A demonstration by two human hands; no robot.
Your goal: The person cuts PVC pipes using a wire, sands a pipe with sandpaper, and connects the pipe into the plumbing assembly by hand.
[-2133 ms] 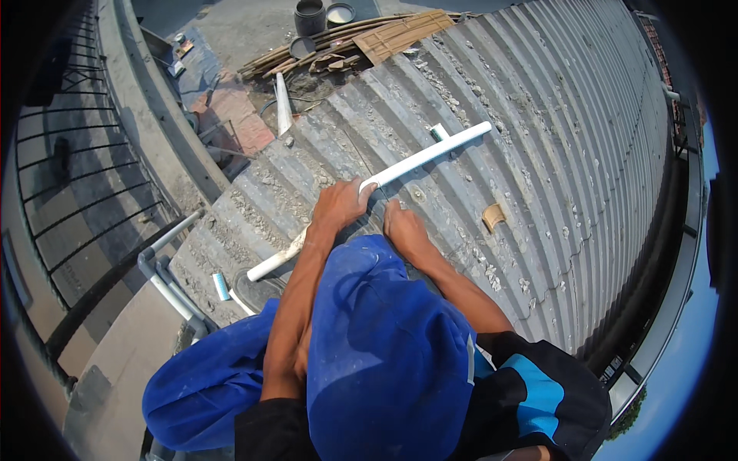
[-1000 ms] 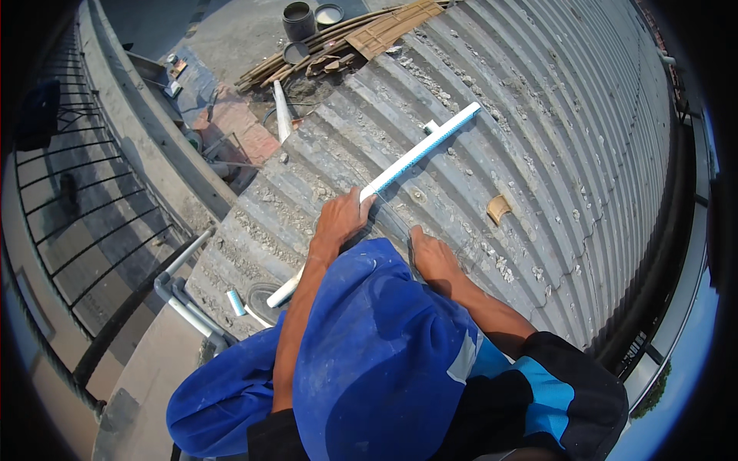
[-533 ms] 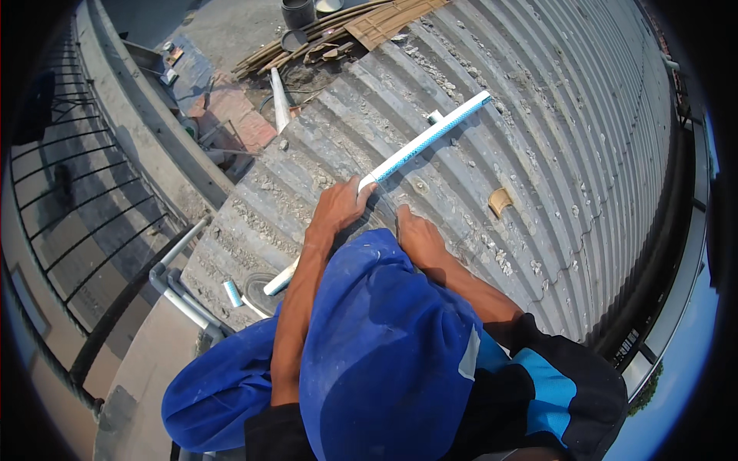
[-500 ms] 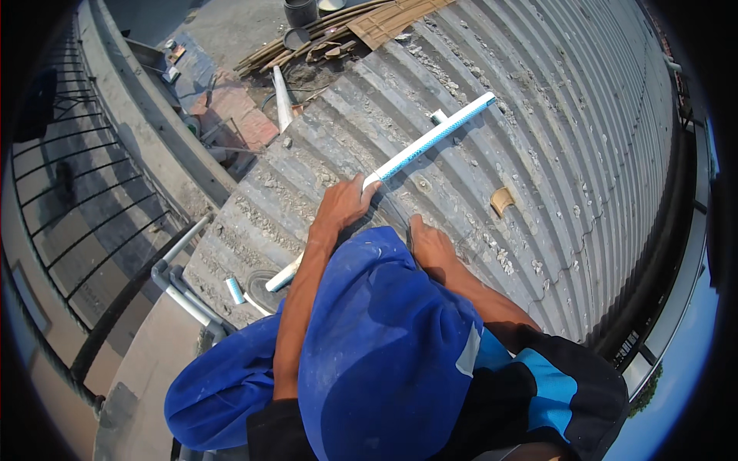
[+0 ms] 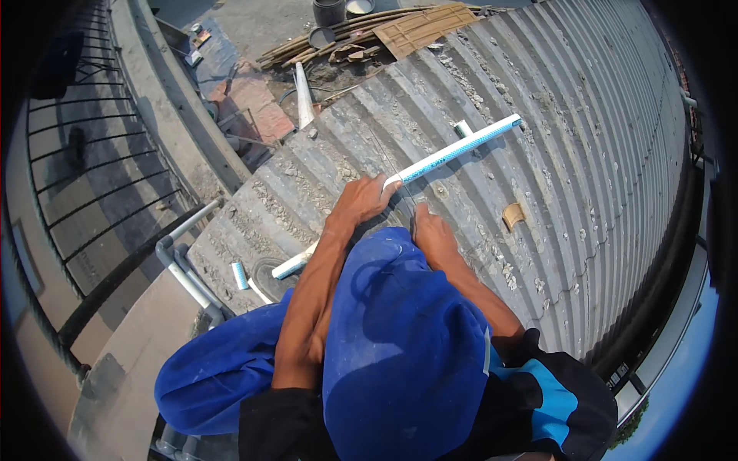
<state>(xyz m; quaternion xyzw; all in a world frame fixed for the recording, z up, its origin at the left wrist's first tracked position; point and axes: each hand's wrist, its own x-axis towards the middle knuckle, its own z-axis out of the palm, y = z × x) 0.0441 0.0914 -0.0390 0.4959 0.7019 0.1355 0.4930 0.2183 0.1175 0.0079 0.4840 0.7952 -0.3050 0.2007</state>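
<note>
A white plastic pipe [image 5: 461, 150] with blue markings lies slantwise over the ridges of the corrugated roof sheet [image 5: 461, 253]. My left hand [image 5: 363, 201] is closed round the pipe near its lower visible end. Just right of it and nearer to me, my right hand [image 5: 432, 229] is curled into a grip. A thin dark line, like a narrow blade or wire, runs from its fingertips past the pipe; its kind is unclear. Another white pipe length [image 5: 296, 261] shows beside my left forearm; whether both are one pipe is hidden. My blue-clad knee rises between my arms.
Short pipe offcuts lie beyond the long pipe [image 5: 462, 128] and at lower left [image 5: 240, 275]. A curved tan piece [image 5: 513, 216] and rubble rest on the roof. Grey pipes [image 5: 175, 261] and a black metal railing [image 5: 100, 146] stand left. Bamboo poles [image 5: 346, 34] lie beyond the roof edge.
The view has shifted, so the scene sits farther right and slightly lower. My right hand has moved up closer to the pipe and my left hand, which keeps its grip.
</note>
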